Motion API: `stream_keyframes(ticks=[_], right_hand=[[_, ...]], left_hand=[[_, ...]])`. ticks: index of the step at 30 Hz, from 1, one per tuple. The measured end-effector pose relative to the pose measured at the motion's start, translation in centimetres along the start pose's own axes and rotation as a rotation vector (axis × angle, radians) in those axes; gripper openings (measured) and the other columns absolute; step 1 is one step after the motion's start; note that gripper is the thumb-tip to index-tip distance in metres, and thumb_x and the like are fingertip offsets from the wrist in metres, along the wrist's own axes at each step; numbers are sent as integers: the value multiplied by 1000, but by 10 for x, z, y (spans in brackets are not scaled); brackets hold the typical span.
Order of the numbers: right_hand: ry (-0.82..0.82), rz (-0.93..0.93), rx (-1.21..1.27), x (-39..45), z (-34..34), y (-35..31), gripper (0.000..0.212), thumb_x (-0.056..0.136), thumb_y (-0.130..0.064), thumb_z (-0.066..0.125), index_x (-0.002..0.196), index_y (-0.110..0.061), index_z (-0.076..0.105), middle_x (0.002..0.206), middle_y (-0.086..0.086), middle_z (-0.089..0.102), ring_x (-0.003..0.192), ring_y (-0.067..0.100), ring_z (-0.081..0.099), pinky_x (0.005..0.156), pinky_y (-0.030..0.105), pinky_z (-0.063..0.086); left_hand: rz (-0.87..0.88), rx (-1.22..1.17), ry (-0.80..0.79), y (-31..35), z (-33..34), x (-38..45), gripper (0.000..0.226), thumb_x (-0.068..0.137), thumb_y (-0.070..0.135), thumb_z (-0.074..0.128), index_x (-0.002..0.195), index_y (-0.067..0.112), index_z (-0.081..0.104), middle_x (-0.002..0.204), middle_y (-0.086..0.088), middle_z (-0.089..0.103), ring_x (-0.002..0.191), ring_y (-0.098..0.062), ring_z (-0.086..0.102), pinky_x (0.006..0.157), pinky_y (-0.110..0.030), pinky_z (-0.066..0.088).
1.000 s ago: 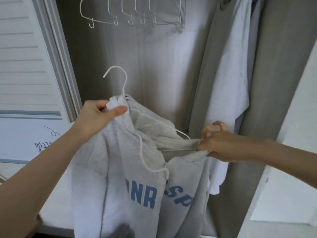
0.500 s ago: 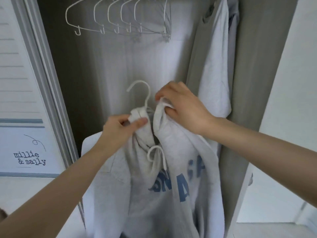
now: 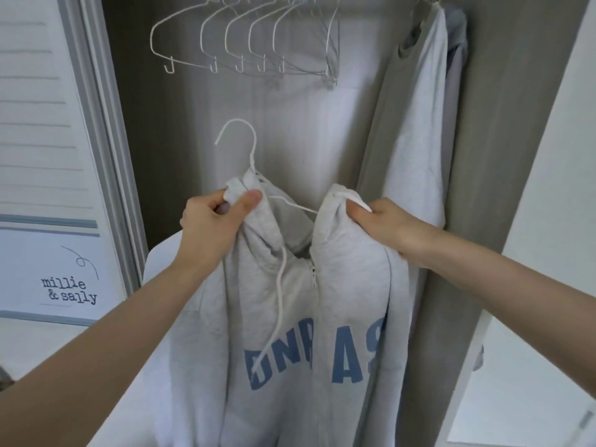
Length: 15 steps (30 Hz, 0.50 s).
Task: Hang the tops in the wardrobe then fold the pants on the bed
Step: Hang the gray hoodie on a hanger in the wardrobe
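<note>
**Operator:** Report the current step, working left to right across the frame.

**Inspector:** Step in hand, as judged: seating a top on its hanger before hanging. At centre-left, the left hand has fingers and thumb curled tight, pinching the bunched left neck edge of the light grey zip-front hooded sweatshirt with blue block lettering. The thin white wire hanger rises from that bunch, hook upright and free in mid-frame. One hanger arm runs bare across the open neck gap towards the right-hand fabric.

**Operator:** And the right side?

**Inspector:** At centre-right, the right hand is closed around the right neck edge of the sweatshirt, and a white drawcord end protrudes above its fingers. The garment hangs in front of the open wardrobe, occupying the lower centre of the frame. It is not yet on the rail.

**Operator:** Where is the destination?

**Inspector:** Along the top of the frame hangs a row of empty white wire hangers. At upper right hang pale grey and white garments. The rail itself is out of view.

**Operator:** What does the next move call for?

**Inspector:** Probably settle the right shoulder over the bare hanger arm. Then lift the hook to the gap between the empty hangers and the hung garments. Retain hold at the neck so the fabric does not slip off the wire.
</note>
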State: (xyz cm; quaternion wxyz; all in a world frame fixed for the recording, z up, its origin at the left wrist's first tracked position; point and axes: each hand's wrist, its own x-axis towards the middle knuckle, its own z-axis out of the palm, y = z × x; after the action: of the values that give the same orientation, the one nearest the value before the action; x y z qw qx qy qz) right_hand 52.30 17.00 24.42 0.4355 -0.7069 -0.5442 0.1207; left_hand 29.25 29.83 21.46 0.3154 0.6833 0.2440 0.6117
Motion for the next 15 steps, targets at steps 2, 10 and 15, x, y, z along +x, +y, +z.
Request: stream_keyframes(ticks=[2,10,15], right_hand=[[27,-133,-64,3,7,-6,58,92,-40,50,38,-22,37,37,-14,30,37,2,28,38,18,24],[298,-318,88,3,6,-4,57,94,-25,57,39,-21,41,39,-13,29,39,1,28,43,21,24],[369,-447,16,3,-4,-3,50,97,-26,54,52,-20,31,43,-12,28,41,2,28,43,19,21]], left_hand=[[41,52,3,3,7,0,55,83,46,72,64,-2,52,59,-15,44,58,-19,38,62,-33,36],[-137,347,-137,-14,-52,19,66,81,72,42,56,12,47,55,-8,43,48,-13,39,55,-28,34],[-371,433,24,-43,-94,35,62,94,51,54,78,-8,67,79,-25,64,67,-27,54,64,-32,42]])
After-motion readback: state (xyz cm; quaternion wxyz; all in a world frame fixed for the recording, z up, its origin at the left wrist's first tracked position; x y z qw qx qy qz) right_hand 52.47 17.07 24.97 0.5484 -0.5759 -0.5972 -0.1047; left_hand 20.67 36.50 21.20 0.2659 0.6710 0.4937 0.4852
